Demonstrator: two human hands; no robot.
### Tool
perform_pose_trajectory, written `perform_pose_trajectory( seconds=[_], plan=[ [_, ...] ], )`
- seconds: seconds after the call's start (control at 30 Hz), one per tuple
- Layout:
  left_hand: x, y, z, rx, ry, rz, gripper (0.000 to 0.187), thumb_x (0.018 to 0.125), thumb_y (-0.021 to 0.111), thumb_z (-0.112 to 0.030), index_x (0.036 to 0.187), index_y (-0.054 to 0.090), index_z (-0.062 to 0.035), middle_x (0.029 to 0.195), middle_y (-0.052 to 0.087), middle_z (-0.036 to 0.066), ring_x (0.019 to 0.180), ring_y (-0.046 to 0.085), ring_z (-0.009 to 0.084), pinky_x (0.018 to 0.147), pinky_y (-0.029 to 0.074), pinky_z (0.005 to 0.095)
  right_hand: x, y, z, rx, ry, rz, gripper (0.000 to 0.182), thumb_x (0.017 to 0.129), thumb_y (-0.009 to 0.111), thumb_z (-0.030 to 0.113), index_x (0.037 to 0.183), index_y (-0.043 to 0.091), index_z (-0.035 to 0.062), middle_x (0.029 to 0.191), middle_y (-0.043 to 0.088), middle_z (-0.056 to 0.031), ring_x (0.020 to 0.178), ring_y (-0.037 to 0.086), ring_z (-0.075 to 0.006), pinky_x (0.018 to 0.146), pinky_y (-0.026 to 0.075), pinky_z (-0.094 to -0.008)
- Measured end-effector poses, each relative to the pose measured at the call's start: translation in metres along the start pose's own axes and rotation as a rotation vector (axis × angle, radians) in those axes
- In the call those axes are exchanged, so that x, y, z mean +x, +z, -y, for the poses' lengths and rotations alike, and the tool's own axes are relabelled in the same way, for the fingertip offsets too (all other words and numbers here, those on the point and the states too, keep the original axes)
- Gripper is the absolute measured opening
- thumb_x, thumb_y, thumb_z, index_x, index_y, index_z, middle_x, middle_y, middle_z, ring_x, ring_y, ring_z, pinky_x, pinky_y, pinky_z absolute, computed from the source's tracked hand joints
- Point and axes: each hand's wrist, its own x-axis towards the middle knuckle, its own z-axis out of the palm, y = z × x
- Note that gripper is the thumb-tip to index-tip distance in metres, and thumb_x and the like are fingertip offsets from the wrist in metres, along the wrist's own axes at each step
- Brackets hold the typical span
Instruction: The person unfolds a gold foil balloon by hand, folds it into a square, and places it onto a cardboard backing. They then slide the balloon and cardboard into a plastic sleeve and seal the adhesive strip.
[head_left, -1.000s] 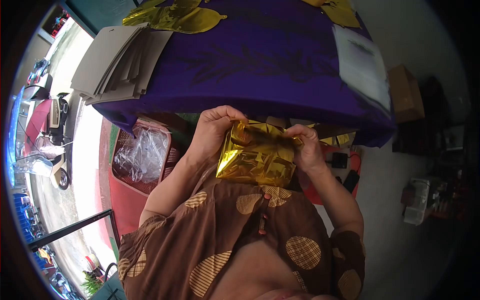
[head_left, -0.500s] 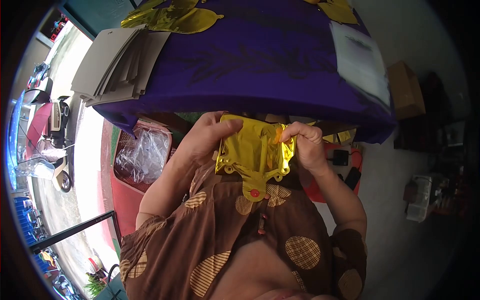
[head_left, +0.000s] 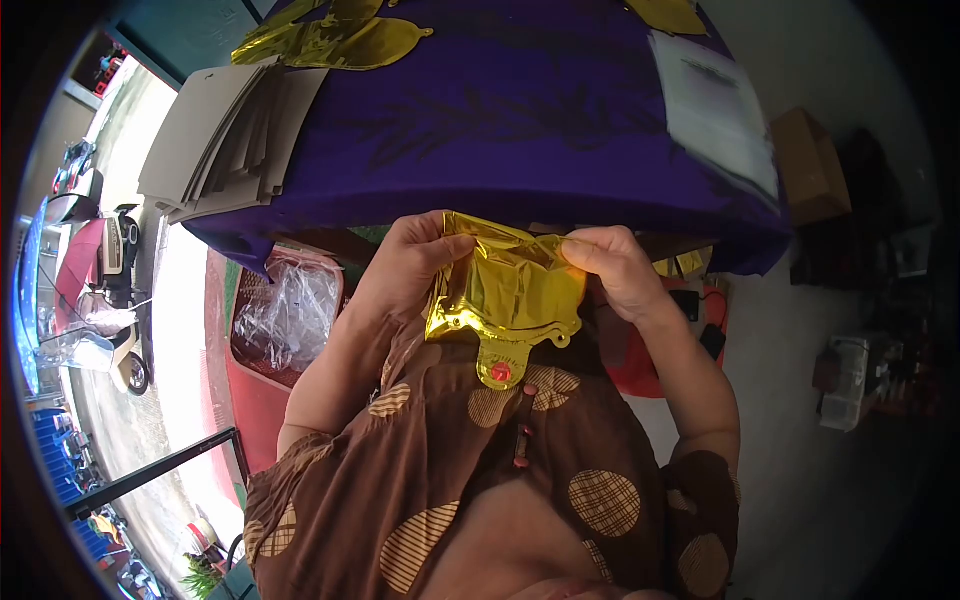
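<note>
A folded gold foil balloon [head_left: 522,290] is stretched between my two hands, just in front of the table's near edge. Small ringed tabs stick out along its lower side, and a tail with a red spot hangs down the middle. My left hand [head_left: 415,262] pinches the upper left corner, thumb on top. At the upper right corner my right hand [head_left: 618,268] grips the foil between thumb and curled fingers. Wrinkles run across the foil between the two grips.
A purple cloth [head_left: 480,120] covers the table. On it are grey cardboard sheets [head_left: 215,130], more gold foil balloons [head_left: 375,42] and a clear plastic packet [head_left: 720,110]. A basket of clear plastic wrappers [head_left: 290,315] stands below left. A cardboard box [head_left: 812,165] is at the right.
My right hand has turned and now pinches the upper right corner with its thumb on top. The foil's upper edge is pulled up slightly and creased differently.
</note>
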Motion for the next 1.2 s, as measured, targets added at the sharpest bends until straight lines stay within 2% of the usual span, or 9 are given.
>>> perform_pose_trajectory(
  seconds=[0.17,0.3,0.5,0.63,0.73,0.83,0.97,1.1,1.2],
  plan=[
    [0.004,-0.003,-0.003,-0.036,0.007,0.002,0.013,0.096,0.054,0.0,0.102,0.064,0.0062,0.076,0.066,0.009,0.055,0.058,0.0109,0.048,0.048,0.0232,0.004,0.005,0.0,0.066,-0.072,-0.098,0.027,0.099,0.056,0.02,0.098,0.071,-0.0027,0.084,0.068,-0.0014,0.08,0.06,-0.0065,0.074,0.047,-0.0227],
    [0.012,-0.011,-0.002,-0.027,0.07,0.06,0.018,0.096,0.052,-0.002,0.106,0.064,0.008,0.087,0.07,0.016,0.059,0.064,0.0129,0.048,0.053,0.0235,0.006,0.022,0.018,0.229,-0.109,-0.268,0.03,0.099,0.058,0.023,0.098,0.07,-0.0041,0.085,0.068,-0.0032,0.081,0.062,-0.0087,0.076,0.049,-0.0234],
    [0.021,0.001,-0.01,-0.005,0.203,0.065,0.018,0.096,0.052,-0.002,0.106,0.064,0.0059,0.09,0.07,0.012,0.066,0.063,0.0112,0.057,0.052,0.0224,-0.006,0.009,0.032,0.089,0.011,-0.105,0.026,0.095,0.065,0.021,0.092,0.07,-0.0047,0.082,0.068,-0.005,0.076,0.062,-0.0089,0.075,0.051,-0.0253],
    [0.02,0.013,-0.017,-0.129,0.208,0.063,0.015,0.095,0.052,0.003,0.102,0.064,0.0063,0.087,0.069,0.011,0.066,0.065,0.0133,0.061,0.055,0.0243,-0.006,0.012,0.038,0.133,-0.043,-0.213,0.021,0.094,0.066,0.016,0.091,0.07,-0.0045,0.081,0.069,-0.0054,0.071,0.063,-0.0085,0.068,0.052,-0.0243],
    [0.016,0.022,-0.026,-0.224,0.127,0.085,0.021,0.094,0.058,-0.009,0.107,0.065,0.0059,0.099,0.071,0.015,0.083,0.068,0.0164,0.076,0.054,0.0266,-0.005,0.005,0.039,0.095,-0.079,-0.212,0.021,0.094,0.065,0.015,0.091,0.07,-0.0048,0.083,0.07,-0.0069,0.071,0.064,-0.0088,0.066,0.053,-0.0236],
    [0.011,0.016,-0.041,-0.386,0.087,0.256,0.032,0.094,0.059,-0.02,0.111,0.065,0.006,0.104,0.071,0.015,0.087,0.069,0.019,0.078,0.055,0.0288,-0.008,0.003,0.045,0.091,-0.087,-0.177,0.021,0.094,0.065,0.015,0.092,0.07,-0.0056,0.086,0.071,-0.0082,0.073,0.066,-0.009,0.067,0.054,-0.0234],
    [0.007,0.018,-0.08,0.593,0.172,-0.015,0.044,0.093,0.061,-0.032,0.113,0.066,0.0066,0.098,0.072,0.012,0.085,0.069,0.0223,0.078,0.054,0.0324,-0.015,0.009,0.061,0.094,-0.056,-0.107,0.021,0.094,0.065,0.013,0.092,0.07,-0.0064,0.086,0.071,-0.0079,0.073,0.066,-0.0085,0.065,0.054,-0.0227],
    [0.01,0.037,-0.105,1.126,0.313,0.212,0.037,0.089,0.069,-0.027,0.105,0.071,0.006,0.086,0.073,0.013,0.078,0.068,0.0179,0.072,0.053,0.0293,-0.016,0.016,0.066,0.046,-0.04,-0.041,0.019,0.094,0.066,0.012,0.09,0.071,-0.006,0.081,0.07,-0.0058,0.067,0.064,-0.0067,0.059,0.052,-0.0218],
    [0.022,0.042,-0.106,1.178,0.288,0.345,0.025,0.087,0.072,-0.018,0.096,0.07,0.005,0.076,0.069,0.008,0.069,0.063,0.0159,0.065,0.051,0.0311,-0.013,0.017,0.067,-0.024,-0.026,-0.063,0.019,0.093,0.066,0.012,0.085,0.07,-0.0049,0.076,0.068,-0.003,0.063,0.06,-0.0047,0.055,0.049,-0.0218]
  ],
)
